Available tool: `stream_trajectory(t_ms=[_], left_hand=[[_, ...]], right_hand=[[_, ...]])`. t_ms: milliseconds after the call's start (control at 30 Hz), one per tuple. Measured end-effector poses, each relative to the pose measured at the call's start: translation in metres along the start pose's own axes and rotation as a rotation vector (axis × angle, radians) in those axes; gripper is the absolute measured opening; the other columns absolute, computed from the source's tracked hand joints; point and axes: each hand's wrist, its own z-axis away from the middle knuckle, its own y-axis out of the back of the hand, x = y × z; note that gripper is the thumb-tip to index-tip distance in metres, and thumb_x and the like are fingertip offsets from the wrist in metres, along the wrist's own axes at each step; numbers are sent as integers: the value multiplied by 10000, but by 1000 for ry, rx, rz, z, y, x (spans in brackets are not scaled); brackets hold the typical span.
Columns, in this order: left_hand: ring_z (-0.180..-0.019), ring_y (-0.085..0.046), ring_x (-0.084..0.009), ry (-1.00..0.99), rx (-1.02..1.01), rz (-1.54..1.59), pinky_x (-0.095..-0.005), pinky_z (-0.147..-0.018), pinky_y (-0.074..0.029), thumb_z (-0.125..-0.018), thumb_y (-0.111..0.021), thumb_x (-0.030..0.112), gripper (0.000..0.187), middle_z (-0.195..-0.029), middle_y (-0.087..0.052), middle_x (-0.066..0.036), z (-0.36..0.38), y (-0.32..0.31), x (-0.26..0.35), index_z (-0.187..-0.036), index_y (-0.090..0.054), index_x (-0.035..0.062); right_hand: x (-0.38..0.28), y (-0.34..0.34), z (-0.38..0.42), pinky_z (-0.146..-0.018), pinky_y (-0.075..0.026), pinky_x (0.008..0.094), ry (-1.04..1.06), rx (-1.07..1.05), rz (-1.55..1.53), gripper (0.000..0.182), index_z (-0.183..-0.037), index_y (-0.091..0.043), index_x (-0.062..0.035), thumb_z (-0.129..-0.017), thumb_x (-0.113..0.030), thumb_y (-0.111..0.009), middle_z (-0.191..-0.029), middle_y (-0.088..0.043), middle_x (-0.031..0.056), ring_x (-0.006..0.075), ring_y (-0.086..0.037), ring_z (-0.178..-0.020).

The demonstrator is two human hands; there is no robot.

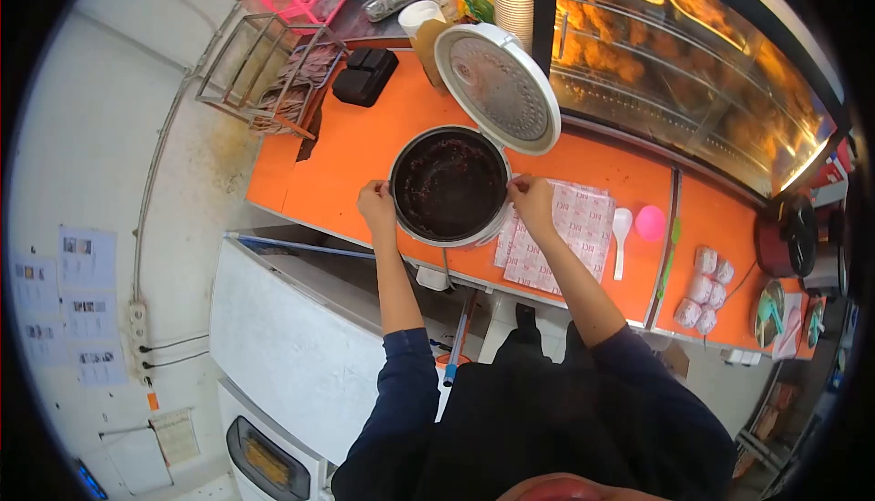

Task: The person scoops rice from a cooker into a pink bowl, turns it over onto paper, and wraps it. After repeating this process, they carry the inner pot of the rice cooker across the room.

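Note:
A rice cooker with its white lid (497, 82) swung up stands on the orange counter. Inside it sits a dark inner pot (451, 186), with reddish grains stuck to its wall. At the pot's left rim, my left hand (376, 205) has its fingers closed on the edge. My right hand (531, 202) pinches the rim on the opposite side. Printed wrapping paper (570, 237) lies on the counter under my right wrist. Beside the paper are a white rice spoon (622, 241) and a pink cup (650, 224).
A lit glass case of fried chicken (638, 54) rises behind the counter (328, 173). Stacked paper cups (513, 4), a black box (365, 76) and a wire rack (273, 72) stand farther back. Several wrapped bundles (702, 289) sit at right. A white freezer (283, 337) is below left.

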Motion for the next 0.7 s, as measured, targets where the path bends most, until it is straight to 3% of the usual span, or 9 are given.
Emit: stream_trajectory(t_ms=[133,200,233,333,400,467,533,700], left_hand=[[-702,-657,-271,28,-64,65,-362,-648,-498,-829,-654,106,132,-763,-663,-171,-6,-2,-2,-829,-676,-24],[-714,-661,-247,236,-120,50,-352,-648,-498,-847,-653,143,167,-772,-678,-150,-13,-4,-5,-845,-681,-21],[-714,-661,-247,232,-121,54,-352,-648,-498,-847,-653,143,167,-772,-678,-150,-15,-7,-8,-845,-681,-21],[-685,-639,-203,309,-146,215,-327,-627,-482,-853,-660,158,186,-782,-686,-99,-25,-5,-18,-889,-681,-23],[-744,-628,-143,444,-309,635,-317,-697,-505,-861,-642,89,193,-833,-668,-50,-33,12,-21,-983,-657,-60],[-758,-608,-117,447,-364,666,-291,-721,-489,-884,-615,101,214,-879,-663,-29,-35,43,-10,-1031,-638,-52],[-746,-565,-105,392,-456,994,-243,-694,-436,-883,-626,128,183,-856,-641,-10,-25,80,4,-1010,-643,-3],[-895,-550,-101,293,-560,1182,-243,-776,-434,-875,-602,117,261,-980,-608,-44,77,218,75,-1091,-567,-24]], right_hand=[[9,-1,-3,-581,-511,300,-163,4,-126,76,-801,-681,28,-742,-8,-650,-711,-678,137,168,-647,-581],[5,4,-4,-616,-532,284,-280,-47,-351,93,-832,-683,31,-751,-10,-663,-757,-686,111,180,-664,-643],[9,7,-6,-616,-532,284,-277,-42,-351,93,-832,-683,31,-751,-10,-663,-757,-686,111,180,-664,-643],[13,16,-10,-664,-546,277,-383,-191,-590,124,-883,-671,40,-774,-21,-676,-845,-685,99,183,-668,-729],[2,25,-7,-724,-534,272,-484,-271,-751,173,-946,-651,52,-798,-32,-684,-926,-677,110,180,-658,-820],[-24,35,2,-746,-525,267,-441,-315,-762,165,-955,-648,41,-807,-26,-675,-929,-674,101,174,-650,-830],[-50,56,16,-768,-515,262,-404,-367,-768,158,-964,-646,31,-816,-21,-666,-932,-671,93,168,-642,-840],[-96,127,80,-749,-499,274,-238,-768,-905,135,-974,-634,9,-840,-9,-627,-905,-649,52,142,-622,-808]])
